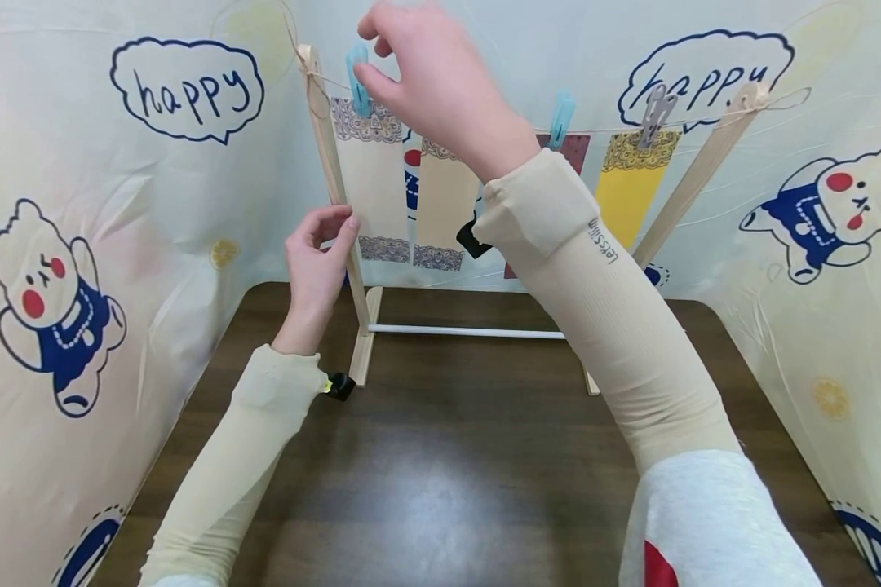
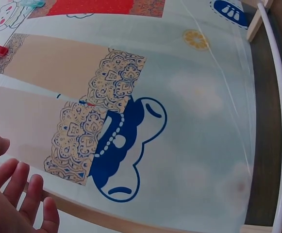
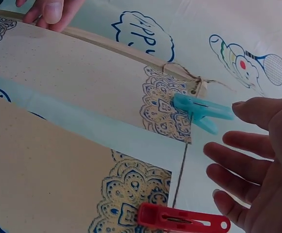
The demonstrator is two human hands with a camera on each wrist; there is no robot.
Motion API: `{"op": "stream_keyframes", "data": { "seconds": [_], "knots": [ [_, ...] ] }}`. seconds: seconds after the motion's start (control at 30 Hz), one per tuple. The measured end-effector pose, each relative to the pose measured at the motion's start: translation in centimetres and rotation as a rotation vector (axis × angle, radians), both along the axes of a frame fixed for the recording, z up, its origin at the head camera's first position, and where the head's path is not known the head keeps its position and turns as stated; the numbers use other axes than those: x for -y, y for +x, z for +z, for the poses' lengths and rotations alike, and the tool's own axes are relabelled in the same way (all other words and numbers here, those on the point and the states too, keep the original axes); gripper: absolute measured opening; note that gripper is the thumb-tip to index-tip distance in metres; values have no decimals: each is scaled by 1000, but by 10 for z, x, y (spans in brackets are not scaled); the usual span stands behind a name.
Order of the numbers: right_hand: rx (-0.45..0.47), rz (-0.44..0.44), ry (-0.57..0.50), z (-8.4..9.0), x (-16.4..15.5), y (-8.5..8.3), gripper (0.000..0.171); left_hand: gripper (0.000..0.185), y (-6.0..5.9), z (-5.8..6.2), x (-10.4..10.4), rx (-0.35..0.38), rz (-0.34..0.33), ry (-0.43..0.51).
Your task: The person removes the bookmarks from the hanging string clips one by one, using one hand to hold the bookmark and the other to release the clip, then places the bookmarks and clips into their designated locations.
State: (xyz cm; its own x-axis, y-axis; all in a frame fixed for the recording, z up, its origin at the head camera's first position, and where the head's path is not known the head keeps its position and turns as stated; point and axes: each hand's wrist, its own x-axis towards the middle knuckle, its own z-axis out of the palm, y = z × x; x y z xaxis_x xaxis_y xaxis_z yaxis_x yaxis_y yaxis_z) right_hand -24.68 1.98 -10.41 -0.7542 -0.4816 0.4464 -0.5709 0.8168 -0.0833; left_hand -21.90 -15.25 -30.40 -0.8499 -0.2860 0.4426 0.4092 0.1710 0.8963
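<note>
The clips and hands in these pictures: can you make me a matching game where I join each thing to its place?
Things:
1. blue clip
2. red clip
3. grey clip
4. left hand

Places:
A. at the wooden post on the left
B. on the yellow paper
C. on the string, just in front of the right hand
D. lowest in the right wrist view, on a beige paper

Pairs: 1-C, 2-D, 3-B, 4-A

A makeshift recording booth: cartoon-printed plastic sheets [image 1: 81,244] reading "happy" wall in a dark wooden table [image 1: 440,456], behind the small wooden drying rack [image 1: 330,171].
</note>
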Motion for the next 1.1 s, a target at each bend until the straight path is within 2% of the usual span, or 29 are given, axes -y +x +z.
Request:
{"op": "stream_keyframes", "data": {
  "seconds": [0.2, 0.5, 1.1],
  "knots": [
    [60, -45, 24, -2, 5, -2, 53, 32, -10, -10, 4, 9, -28, 10],
    [59, -35, 46, -2, 12, -6, 53, 31, -9, -10, 5, 17, -75, 50],
    [68, -36, -23, -5, 14, -12, 43, 31, -10, -14, 4, 40, -81, 88]
  ]
}}
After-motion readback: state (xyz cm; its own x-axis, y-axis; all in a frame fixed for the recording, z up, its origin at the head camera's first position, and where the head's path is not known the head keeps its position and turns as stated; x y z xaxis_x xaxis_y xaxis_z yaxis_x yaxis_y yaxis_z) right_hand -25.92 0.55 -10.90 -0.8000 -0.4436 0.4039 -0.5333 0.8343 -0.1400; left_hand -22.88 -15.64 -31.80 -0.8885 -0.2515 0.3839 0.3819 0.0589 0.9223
